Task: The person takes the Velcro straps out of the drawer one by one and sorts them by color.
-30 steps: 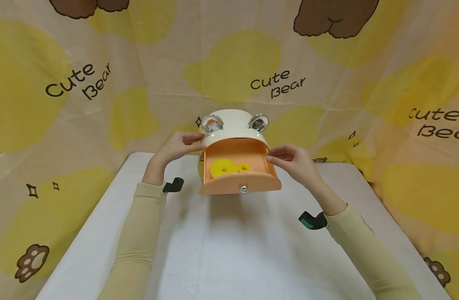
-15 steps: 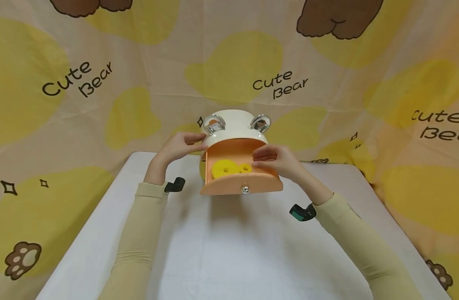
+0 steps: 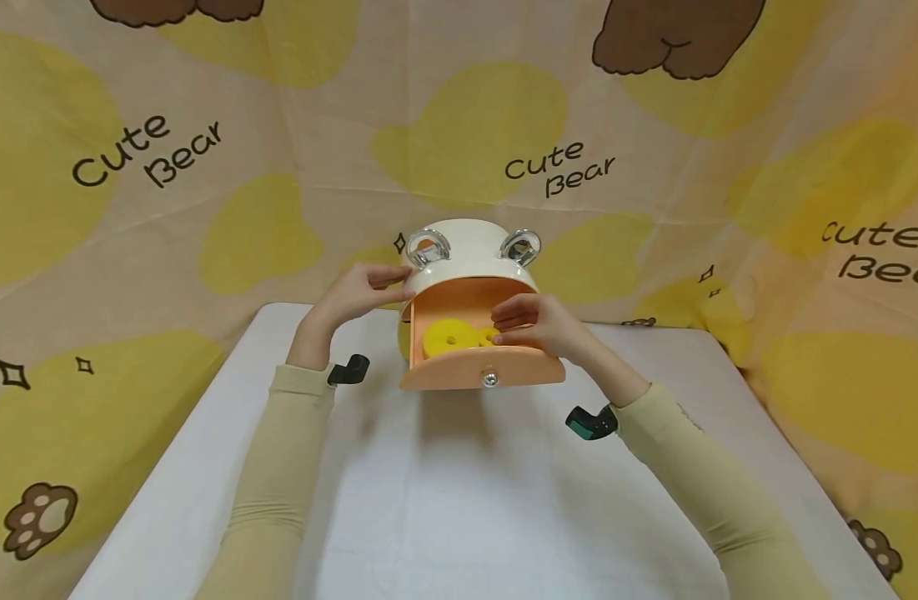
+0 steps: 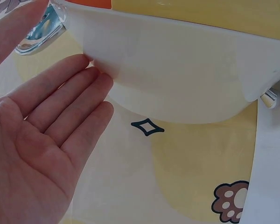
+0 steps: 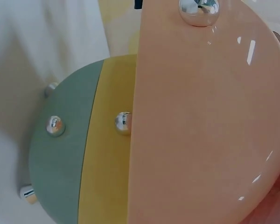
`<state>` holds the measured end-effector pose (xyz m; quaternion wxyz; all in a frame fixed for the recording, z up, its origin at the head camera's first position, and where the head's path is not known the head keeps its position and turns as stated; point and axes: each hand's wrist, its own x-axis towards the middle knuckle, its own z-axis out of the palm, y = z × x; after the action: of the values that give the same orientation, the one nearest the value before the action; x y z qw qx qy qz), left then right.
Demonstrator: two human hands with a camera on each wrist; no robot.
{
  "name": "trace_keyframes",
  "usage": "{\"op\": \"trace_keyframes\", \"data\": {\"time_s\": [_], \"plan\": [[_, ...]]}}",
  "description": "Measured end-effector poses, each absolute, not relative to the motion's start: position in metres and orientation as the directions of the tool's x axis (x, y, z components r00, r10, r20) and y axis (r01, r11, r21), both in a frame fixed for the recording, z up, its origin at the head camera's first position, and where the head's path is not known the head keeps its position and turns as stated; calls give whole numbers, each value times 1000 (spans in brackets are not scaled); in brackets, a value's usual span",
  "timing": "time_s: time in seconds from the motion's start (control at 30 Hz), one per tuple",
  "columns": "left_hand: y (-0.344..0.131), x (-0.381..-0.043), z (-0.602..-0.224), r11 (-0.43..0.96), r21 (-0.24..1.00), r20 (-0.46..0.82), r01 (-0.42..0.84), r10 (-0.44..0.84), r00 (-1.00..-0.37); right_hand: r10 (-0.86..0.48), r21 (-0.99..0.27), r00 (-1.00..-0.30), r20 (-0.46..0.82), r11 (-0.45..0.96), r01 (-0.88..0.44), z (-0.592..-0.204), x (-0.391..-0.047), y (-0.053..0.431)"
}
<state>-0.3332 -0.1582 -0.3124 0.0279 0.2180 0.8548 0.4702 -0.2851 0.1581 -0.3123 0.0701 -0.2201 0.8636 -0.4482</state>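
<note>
A white rounded drawer box (image 3: 469, 250) with silver ear-shaped trims stands on the table, its orange top drawer (image 3: 443, 373) pulled out. Inside the drawer lie a large yellow disc (image 3: 438, 333) with a centre hole and a smaller yellow ring (image 3: 485, 333). My right hand (image 3: 537, 323) reaches over the drawer's right side, thumb and fingers apart, fingertips right at the small ring and partly covering it. At the box's left side, my left hand (image 3: 353, 293) has its fingertips by the white shell (image 4: 168, 70); the left wrist view shows those fingers straight.
Below the orange drawer, the right wrist view shows a yellow drawer (image 5: 107, 140) and a green drawer (image 5: 60, 154), both pushed in, with silver knobs. The white table (image 3: 459, 500) extends in front. A printed cloth (image 3: 338, 150) hangs behind.
My right hand has moved left from the drawer's right edge, over the drawer, to the small yellow ring. My left hand stays beside the box.
</note>
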Motion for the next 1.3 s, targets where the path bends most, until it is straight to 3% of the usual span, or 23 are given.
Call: {"op": "trace_keyframes", "data": {"time_s": [0.43,0.9,1.3], "plan": [[-162,-340,-319,465,820,153,334,384,-910,-496,-778,-868,8,543,-317,-311,-289,152],[-157,-315,-294,464,819,137,336,411,-901,-494,-719,-866,-75,629,-296,-306,-291,145],[-158,-316,-294,454,819,144,349,427,-893,-507,-704,-860,-59,632,-325,-307,-291,145]]}}
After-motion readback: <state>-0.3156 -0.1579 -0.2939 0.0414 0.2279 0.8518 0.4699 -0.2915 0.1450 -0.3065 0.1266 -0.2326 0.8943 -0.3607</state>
